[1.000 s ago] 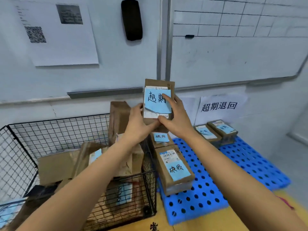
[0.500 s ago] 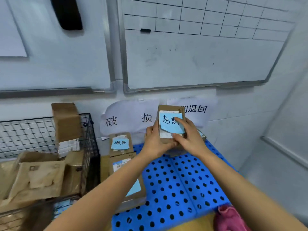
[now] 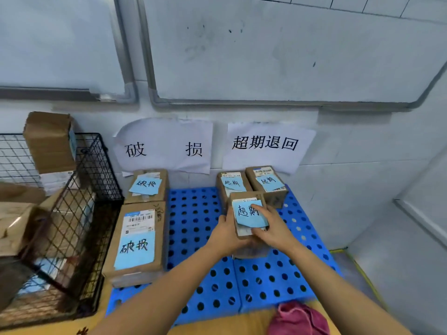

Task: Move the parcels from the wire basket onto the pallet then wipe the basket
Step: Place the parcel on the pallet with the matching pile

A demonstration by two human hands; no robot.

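Two hands hold a small parcel (image 3: 243, 196) at the blue pallet (image 3: 193, 213).
The left hand (image 3: 226, 234) grips the parcel's left side. The right hand (image 3: 273, 228) grips its right side, with the thumb on the blue note. The parcel is over the pallet's right half, just in front of two parcels (image 3: 268, 184) at its back. I cannot tell whether it touches the pallet. The wire basket (image 3: 96, 165), left of the pallet, contains parcels.

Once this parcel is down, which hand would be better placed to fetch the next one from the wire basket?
Left, probably. The wire basket stands left of the pallet, nearest the left hand; the right hand holds the parcel on its far side.
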